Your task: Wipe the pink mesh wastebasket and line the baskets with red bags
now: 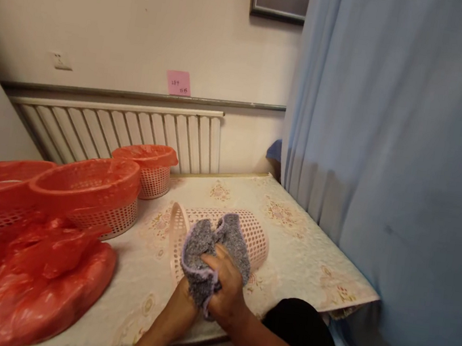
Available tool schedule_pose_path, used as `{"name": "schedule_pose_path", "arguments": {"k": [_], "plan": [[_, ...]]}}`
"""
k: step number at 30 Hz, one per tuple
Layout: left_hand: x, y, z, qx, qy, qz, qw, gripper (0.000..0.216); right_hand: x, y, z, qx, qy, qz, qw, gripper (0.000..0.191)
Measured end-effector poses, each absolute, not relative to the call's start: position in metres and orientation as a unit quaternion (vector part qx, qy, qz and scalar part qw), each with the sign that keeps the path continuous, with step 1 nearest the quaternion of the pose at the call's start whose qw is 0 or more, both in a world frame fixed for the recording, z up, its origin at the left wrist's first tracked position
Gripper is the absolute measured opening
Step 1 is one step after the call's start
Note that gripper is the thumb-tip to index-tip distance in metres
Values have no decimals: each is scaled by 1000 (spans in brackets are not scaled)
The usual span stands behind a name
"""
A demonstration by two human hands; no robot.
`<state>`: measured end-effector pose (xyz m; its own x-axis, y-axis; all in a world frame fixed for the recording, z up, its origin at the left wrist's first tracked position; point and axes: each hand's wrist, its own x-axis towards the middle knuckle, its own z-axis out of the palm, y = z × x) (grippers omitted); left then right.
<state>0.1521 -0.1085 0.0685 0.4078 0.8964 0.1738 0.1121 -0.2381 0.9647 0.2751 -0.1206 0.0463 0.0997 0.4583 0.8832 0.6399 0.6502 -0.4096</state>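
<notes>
A grey cloth (238, 245) with a lilac edge is bunched up in front of me. My right hand (226, 287) is closed on it, fingers pressed into its folds. My left hand (190, 299) is at the cloth's lower left side; its fingers are hidden behind the cloth. Just behind the cloth, a pale pink perforated basket (258, 237) lies on its side, its rim facing left. Whether the cloth touches the basket I cannot tell.
On the left stand several baskets lined with red plastic bags, among them a round basket (121, 218) and a smaller basket (155, 182). A heap of red bags (68, 287) lies nearer me. A flowered cloth covers the table (308, 264); a blue curtain (387, 160) hangs at right.
</notes>
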Motion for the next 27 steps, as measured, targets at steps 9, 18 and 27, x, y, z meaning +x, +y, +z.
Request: {"name": "schedule_pose_path", "arguments": {"k": [9,18,27], "plan": [[146,-113,28,705,403,359,459,36,286,-109,57,-425,-646,-61,631,31],[139,-127,11,730,382,313,473,37,372,-67,45,-669,-392,-47,630,42],[147,-106,60,622,403,417,527,51,353,-73,36,-640,-413,-55,646,46]]}}
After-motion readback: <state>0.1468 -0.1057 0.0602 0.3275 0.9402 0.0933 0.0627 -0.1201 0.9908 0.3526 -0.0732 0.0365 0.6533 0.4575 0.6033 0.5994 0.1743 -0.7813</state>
